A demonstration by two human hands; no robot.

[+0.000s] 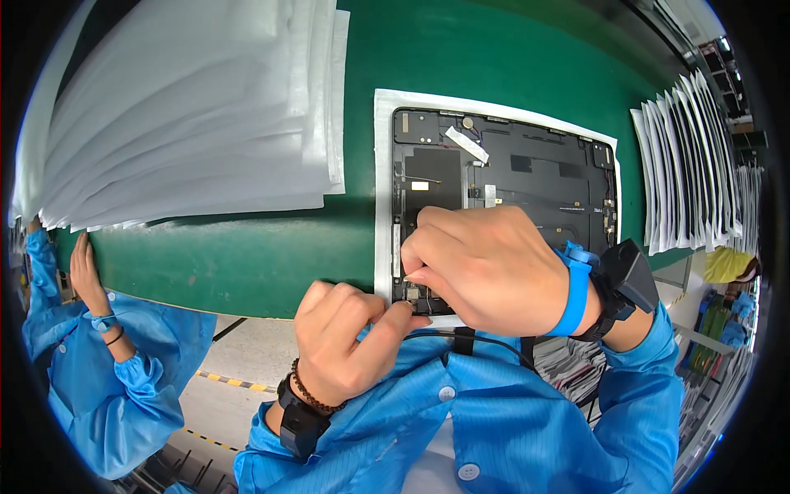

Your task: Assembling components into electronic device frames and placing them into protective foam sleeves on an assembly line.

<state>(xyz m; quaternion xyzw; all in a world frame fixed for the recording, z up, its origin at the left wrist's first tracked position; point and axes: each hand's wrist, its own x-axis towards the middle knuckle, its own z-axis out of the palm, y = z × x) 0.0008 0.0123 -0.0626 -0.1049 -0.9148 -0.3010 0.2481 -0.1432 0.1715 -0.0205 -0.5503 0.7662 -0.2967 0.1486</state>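
A black electronics housing (551, 185), perhaps a tablet or laptop shell, lies open side up on a white foam sheet (383, 165). My right hand (481, 255) is over its near left part, thumb and index finger pinched together close to the surface. Whatever sits between those fingertips is too small to make out. Curled at the near left corner, my left hand (341, 333) has its thumb and index finger at the housing's edge; what they grip is hidden. A loose white strip (467, 145) rests slantwise on the housing's far part.
The green worktable (247, 263) carries a large stack of white foam sleeves (189, 115) at the left. More white sleeves (687, 165) stand in a row on the right. Another person's hand (85, 272) touches the table's edge at far left.
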